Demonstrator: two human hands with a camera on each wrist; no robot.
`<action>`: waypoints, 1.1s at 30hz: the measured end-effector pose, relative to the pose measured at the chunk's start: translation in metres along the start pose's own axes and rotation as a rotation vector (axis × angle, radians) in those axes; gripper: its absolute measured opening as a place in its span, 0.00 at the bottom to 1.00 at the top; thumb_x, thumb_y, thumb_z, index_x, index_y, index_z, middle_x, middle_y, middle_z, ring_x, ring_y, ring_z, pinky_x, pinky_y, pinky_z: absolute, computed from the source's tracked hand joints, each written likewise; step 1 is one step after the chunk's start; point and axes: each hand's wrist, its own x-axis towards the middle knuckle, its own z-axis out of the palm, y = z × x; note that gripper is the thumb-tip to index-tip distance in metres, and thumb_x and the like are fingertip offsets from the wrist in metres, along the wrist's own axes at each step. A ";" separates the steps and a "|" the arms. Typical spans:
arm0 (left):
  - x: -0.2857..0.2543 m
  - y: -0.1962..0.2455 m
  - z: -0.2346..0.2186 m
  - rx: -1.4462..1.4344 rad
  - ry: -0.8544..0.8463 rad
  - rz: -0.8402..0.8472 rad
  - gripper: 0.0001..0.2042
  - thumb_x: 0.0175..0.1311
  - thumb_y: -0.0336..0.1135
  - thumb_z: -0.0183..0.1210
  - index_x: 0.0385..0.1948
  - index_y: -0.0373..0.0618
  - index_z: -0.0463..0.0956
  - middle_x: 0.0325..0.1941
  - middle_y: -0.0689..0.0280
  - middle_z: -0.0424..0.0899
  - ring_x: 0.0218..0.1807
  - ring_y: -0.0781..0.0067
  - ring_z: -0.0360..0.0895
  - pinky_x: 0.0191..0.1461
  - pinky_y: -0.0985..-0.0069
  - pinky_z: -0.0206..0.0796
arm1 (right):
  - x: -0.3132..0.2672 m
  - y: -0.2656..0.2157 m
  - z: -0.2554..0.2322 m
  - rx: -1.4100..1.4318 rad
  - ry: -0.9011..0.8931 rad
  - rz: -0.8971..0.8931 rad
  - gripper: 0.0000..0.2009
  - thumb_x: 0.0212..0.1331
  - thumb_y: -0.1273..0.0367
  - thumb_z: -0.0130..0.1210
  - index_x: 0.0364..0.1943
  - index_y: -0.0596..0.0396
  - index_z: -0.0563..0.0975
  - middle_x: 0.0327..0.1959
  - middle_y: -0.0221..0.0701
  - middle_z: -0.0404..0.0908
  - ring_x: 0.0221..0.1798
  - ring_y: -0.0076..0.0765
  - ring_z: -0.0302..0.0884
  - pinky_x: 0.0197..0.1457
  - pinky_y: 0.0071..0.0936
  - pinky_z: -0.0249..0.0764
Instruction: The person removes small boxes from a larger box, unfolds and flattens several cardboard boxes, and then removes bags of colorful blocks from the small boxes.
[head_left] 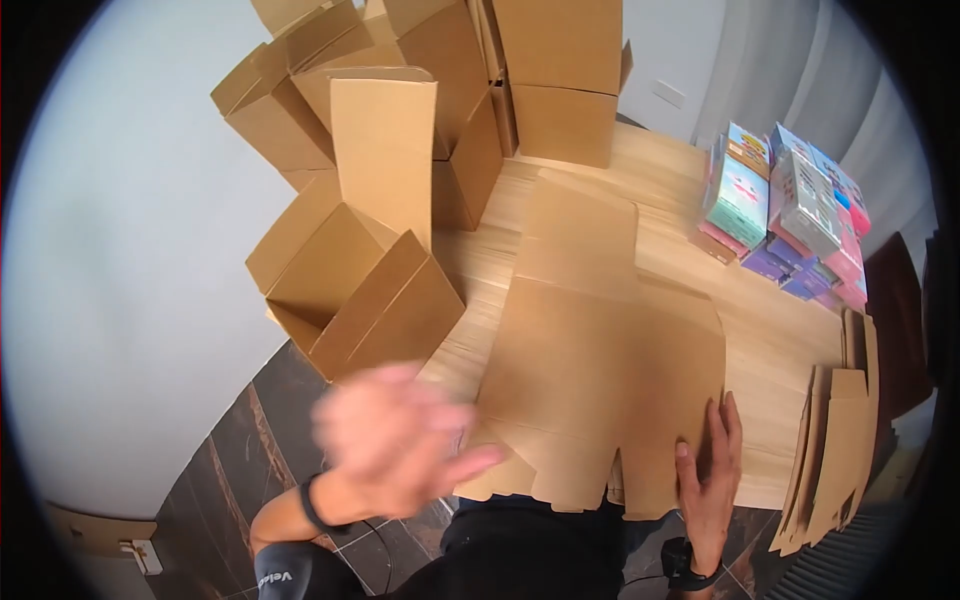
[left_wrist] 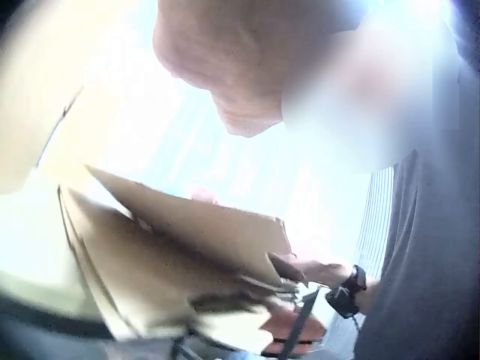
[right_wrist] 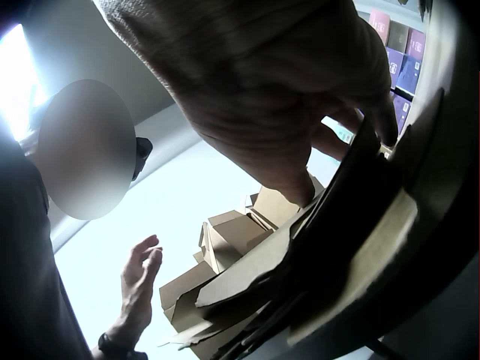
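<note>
A flattened cardboard box (head_left: 560,340) lies on the wooden table, its slotted flaps reaching over the near edge toward the person's lap. My right hand (head_left: 710,465) holds its right edge, thumb on the upper face and fingers along the outer side. In the right wrist view, dark cardboard layers (right_wrist: 330,232) run between that thumb and the fingers. My left hand (head_left: 400,440), blurred, is raised in the air left of the flat box, fingers extended and holding nothing. Just beyond it, an opened-out box (head_left: 380,290) stands with one tall flap up.
More standing boxes (head_left: 440,70) crowd the table's far left. Colourful small packages (head_left: 790,210) are stacked at the far right. Several flat cardboard pieces (head_left: 830,450) lean at the table's right edge. A wall (head_left: 130,250) runs along the left.
</note>
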 end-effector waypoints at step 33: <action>0.016 0.027 0.104 -1.733 -0.259 -1.825 0.19 0.84 0.35 0.43 0.67 0.35 0.69 0.50 0.57 0.85 0.44 0.69 0.86 0.45 0.67 0.84 | 0.068 -0.101 -0.105 -0.464 -0.496 -1.174 0.36 0.49 0.50 0.69 0.59 0.58 0.78 0.68 0.34 0.74 0.69 0.36 0.69 0.70 0.35 0.66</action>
